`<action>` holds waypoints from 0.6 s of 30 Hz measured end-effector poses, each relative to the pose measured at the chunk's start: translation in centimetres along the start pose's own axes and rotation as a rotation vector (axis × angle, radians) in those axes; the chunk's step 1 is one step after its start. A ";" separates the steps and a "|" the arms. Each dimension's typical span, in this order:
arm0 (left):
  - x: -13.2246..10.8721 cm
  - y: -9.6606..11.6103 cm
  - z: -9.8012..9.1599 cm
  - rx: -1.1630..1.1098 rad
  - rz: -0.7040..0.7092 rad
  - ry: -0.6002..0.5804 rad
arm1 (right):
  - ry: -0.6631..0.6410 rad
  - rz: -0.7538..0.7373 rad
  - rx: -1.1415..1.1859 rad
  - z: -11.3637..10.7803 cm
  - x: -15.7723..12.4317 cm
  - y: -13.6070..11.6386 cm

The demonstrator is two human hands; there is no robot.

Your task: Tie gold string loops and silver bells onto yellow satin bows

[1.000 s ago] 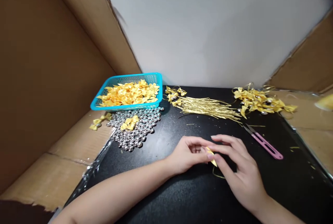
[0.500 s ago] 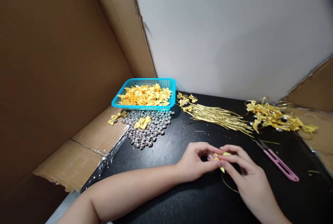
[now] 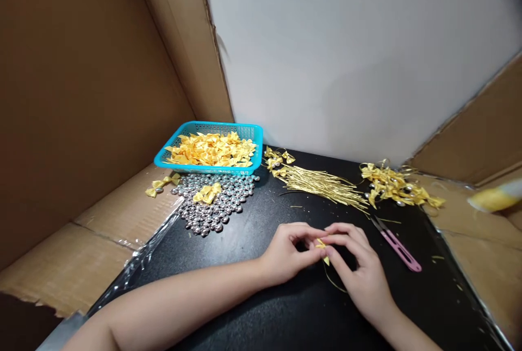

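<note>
Between my fingertips is a small yellow ribbon bow (image 3: pixel 326 259), partly covered by the fingers. My left hand (image 3: pixel 287 253) pinches it from the left, thumb and index finger pressed together. From the other side my right hand (image 3: pixel 359 261) grips it with thumb and fingers. A thin gold cord (image 3: pixel 335 284) hangs from the bow and curves down toward my right wrist. Whether a bead is also held, I cannot tell. Both hands are just above the black tabletop (image 3: pixel 253 313).
A blue basket (image 3: pixel 157 159) of yellow bows stands at the back left, with silver beads (image 3: pixel 204 226) before it. Gold cord lengths (image 3: pixel 326 188) lie behind my hands. Beaded bows (image 3: pixel 395 185) and pink-handled snips (image 3: pixel 402 253) are to the right, between cardboard walls (image 3: pixel 81 68).
The view has swung right, so everything sits further left. Both hands keep hold of the bow, its position between the fingers slightly altered. A blurred yellow-and-white shape has appeared at the right edge.
</note>
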State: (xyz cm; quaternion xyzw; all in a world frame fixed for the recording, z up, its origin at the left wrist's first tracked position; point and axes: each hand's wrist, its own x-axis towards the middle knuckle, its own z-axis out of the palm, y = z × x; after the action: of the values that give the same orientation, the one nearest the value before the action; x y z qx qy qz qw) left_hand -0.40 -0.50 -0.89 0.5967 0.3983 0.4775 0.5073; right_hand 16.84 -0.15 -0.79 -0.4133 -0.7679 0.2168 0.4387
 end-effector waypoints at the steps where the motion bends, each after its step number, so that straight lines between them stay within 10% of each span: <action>1: 0.0 0.1 0.0 0.018 0.006 0.003 | -0.001 -0.011 -0.001 -0.1 0.1 -0.1; 18: 0.2 -0.3 -0.2 0.065 -0.042 -0.017 | 0.064 -0.023 0.072 -1.0 0.4 -0.5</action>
State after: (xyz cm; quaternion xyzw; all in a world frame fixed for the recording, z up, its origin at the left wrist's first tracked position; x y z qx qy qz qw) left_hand -0.57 -0.22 -1.12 0.6082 0.4217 0.4486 0.5009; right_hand 17.35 -0.11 0.24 -0.3952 -0.7498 0.2258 0.4802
